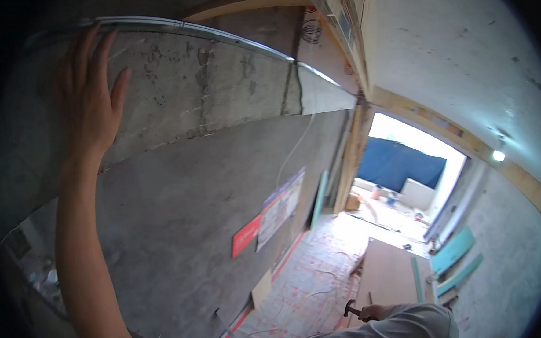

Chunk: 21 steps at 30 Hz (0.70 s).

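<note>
My left hand (pixel 91 102) is raised high on the left, fingers stretched out and apart. Its fingertips reach a thin shiny metal strip (pixel 214 30) that runs along the top of the rough concrete beam (pixel 174 82). The palm lies against or close to the concrete; the exact contact is hidden. Low down, my right hand (pixel 371 313) is closed around the handle of a claw hammer (pixel 350 308), whose dark head points left. Grey cloth (pixel 407 322) covers the area beside that hand.
A grey wall (pixel 180 198) bears red and white posters (pixel 273 215). Boards (pixel 389 270) lie on the sheet-covered floor (pixel 298 296). Green strips (pixel 455 251) lean at the right wall. A bright doorway (pixel 398 162) stands ahead, a lit bulb (pixel 498 155) hangs overhead, and timber framing (pixel 349 146) borders the opening.
</note>
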Available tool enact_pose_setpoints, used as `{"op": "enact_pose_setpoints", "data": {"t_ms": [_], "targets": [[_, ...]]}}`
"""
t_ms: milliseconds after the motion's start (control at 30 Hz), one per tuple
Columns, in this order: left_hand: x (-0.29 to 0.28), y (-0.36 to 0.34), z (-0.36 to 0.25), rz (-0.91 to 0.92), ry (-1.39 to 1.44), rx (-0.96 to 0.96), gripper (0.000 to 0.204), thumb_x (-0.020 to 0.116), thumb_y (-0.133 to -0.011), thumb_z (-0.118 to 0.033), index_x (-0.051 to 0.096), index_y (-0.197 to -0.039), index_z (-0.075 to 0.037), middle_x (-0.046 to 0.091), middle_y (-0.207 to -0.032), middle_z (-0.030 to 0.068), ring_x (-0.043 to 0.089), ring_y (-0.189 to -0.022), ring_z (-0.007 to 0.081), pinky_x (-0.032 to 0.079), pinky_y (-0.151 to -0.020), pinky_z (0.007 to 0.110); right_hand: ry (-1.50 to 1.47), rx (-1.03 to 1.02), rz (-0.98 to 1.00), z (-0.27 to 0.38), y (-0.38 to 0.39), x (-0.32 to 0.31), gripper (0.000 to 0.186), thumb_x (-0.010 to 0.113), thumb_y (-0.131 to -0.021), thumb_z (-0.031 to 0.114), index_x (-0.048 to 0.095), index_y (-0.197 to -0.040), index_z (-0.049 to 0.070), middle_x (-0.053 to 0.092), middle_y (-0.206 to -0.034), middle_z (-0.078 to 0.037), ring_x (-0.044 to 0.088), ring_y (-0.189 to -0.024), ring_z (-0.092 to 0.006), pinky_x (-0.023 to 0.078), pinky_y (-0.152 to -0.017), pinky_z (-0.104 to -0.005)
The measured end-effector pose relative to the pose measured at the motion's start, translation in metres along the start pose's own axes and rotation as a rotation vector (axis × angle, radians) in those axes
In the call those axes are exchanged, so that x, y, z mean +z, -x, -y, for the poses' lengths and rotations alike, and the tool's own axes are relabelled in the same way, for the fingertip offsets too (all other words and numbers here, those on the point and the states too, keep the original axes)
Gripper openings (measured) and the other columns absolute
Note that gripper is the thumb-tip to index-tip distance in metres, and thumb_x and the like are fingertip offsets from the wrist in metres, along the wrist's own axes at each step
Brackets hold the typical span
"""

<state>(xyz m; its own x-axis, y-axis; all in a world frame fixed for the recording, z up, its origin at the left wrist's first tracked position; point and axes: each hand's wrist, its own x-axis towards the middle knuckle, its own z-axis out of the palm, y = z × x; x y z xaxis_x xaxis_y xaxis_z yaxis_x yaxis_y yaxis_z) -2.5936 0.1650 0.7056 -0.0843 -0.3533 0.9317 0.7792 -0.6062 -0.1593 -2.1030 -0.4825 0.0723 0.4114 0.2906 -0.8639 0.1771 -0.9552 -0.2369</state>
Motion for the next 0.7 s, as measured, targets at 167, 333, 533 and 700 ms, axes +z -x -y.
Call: {"op": "enact_pose_setpoints", "data": {"t_ms": [167, 333, 533, 700], "targets": [[0.018, 0.026, 0.011, 0.047, -0.077, 0.125, 0.055, 0.054, -0.098, -0.037, 0.038, -0.146, -0.018, 0.033, -0.153, 0.0062, 0.032, -0.141, 0.0234, 0.026, -0.113, 0.049, -0.071, 0.095, -0.089, -0.016, 0.037, 0.036, 0.028, 0.068, -0.086, 0.027, 0.063, -0.074, 0.002, 0.059, -0.063, -0.006, 0.056, -0.053, -0.0193, 0.045, -0.049, -0.0372], [-0.001, 0.006, -0.019, -0.120, 0.290, 0.174, 0.054, 0.058, -0.095, -0.037, 0.043, -0.143, -0.015, 0.039, -0.149, 0.0083, 0.034, -0.139, 0.0253, 0.026, -0.113, 0.049, -0.130, 0.157, -0.156, -0.022, 0.064, 0.074, 0.027, 0.068, -0.085, 0.027, 0.063, -0.074, 0.002, 0.059, -0.062, -0.005, 0.055, -0.052, -0.0190, 0.044, -0.048, -0.0370], [-0.011, 0.016, -0.016, 0.313, -0.073, 0.026, 0.061, 0.065, -0.088, -0.044, 0.048, -0.137, -0.013, 0.026, -0.155, 0.0092, 0.012, -0.148, 0.0245, 0.006, -0.123, 0.049, -0.140, 0.191, -0.193, -0.005, 0.074, 0.098, 0.027, 0.068, -0.085, 0.026, 0.063, -0.075, 0.002, 0.058, -0.061, -0.005, 0.054, -0.052, -0.0187, 0.044, -0.047, -0.0368], [-0.012, 0.019, -0.019, 0.326, -0.211, 0.036, 0.059, 0.064, -0.088, -0.046, 0.051, -0.135, -0.014, 0.027, -0.154, 0.0091, 0.012, -0.148, 0.0247, 0.003, -0.123, 0.051, -0.101, 0.225, -0.220, 0.015, 0.091, 0.082, 0.026, 0.069, -0.085, 0.026, 0.063, -0.075, 0.003, 0.057, -0.061, -0.005, 0.054, -0.051, -0.0185, 0.043, -0.047, -0.0366]]}}
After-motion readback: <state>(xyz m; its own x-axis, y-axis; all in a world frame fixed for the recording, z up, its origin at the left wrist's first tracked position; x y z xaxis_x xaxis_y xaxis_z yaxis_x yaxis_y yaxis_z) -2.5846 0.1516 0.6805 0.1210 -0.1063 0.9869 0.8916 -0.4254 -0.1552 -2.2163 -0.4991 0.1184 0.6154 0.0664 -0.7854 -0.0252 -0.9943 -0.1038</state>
